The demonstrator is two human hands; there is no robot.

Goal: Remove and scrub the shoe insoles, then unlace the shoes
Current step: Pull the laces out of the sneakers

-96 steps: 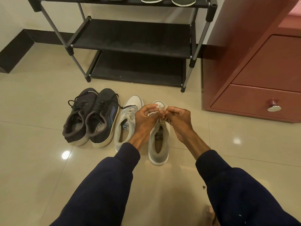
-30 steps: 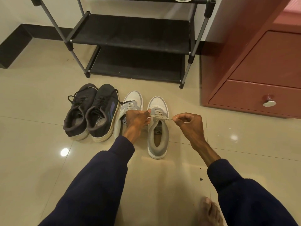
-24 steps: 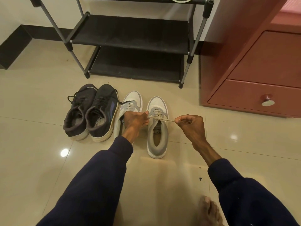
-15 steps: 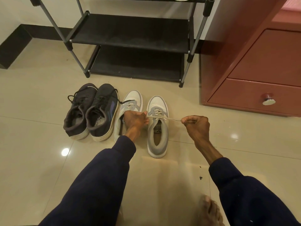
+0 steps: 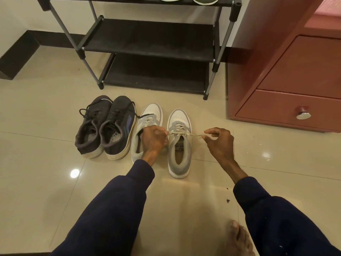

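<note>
Two white and grey sneakers stand side by side on the tile floor. The right sneaker (image 5: pixel 180 150) has a beige lace (image 5: pixel 191 134) stretched flat across its top. My left hand (image 5: pixel 154 139) pinches the lace's left end and partly covers the left sneaker (image 5: pixel 150 113). My right hand (image 5: pixel 219 140) pinches the lace's right end, out beyond the shoe's right side. A pair of dark sneakers (image 5: pixel 106 126) with black laces sits to the left.
A black shoe rack (image 5: pixel 147 43) stands behind the shoes, with shoe toes on its top shelf. A reddish-brown cabinet (image 5: pixel 287 85) with a metal drawer knob (image 5: pixel 302 113) is at the right. My bare foot (image 5: pixel 239 239) rests at the lower right.
My hands have drawn apart from the knot on the right sneaker. The right hand moved further right, pulling the lace out taut across the shoe.
</note>
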